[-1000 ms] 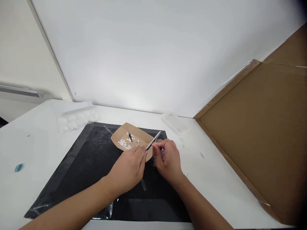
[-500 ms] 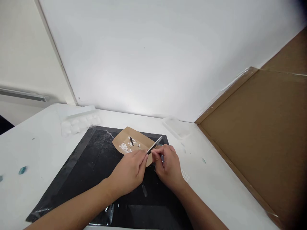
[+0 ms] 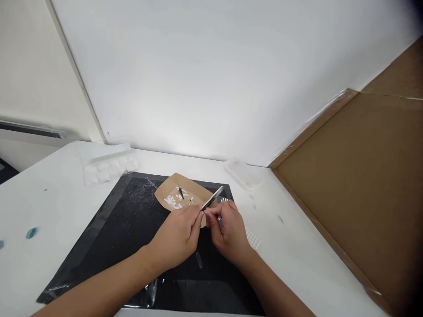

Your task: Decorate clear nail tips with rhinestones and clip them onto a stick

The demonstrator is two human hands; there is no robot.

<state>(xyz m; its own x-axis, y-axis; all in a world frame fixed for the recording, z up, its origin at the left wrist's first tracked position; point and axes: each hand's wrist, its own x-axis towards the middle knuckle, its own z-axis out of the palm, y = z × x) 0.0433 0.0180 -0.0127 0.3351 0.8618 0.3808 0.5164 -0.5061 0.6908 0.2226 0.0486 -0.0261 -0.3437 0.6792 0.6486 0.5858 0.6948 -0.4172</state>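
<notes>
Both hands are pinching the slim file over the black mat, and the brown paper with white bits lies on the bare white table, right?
Not quite. In the head view the brown paper lies on the black mat, not the white table; the rest holds.

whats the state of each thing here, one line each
left hand: fingertips pinched at the lower end of the file
right hand: fingers curled, pinched beside the left fingertips
nail file: held tilted, tip raised
brown paper: lying flat, white bits scattered on it
black mat: spread flat on the table
clear tray: resting on the table, untouched
</notes>
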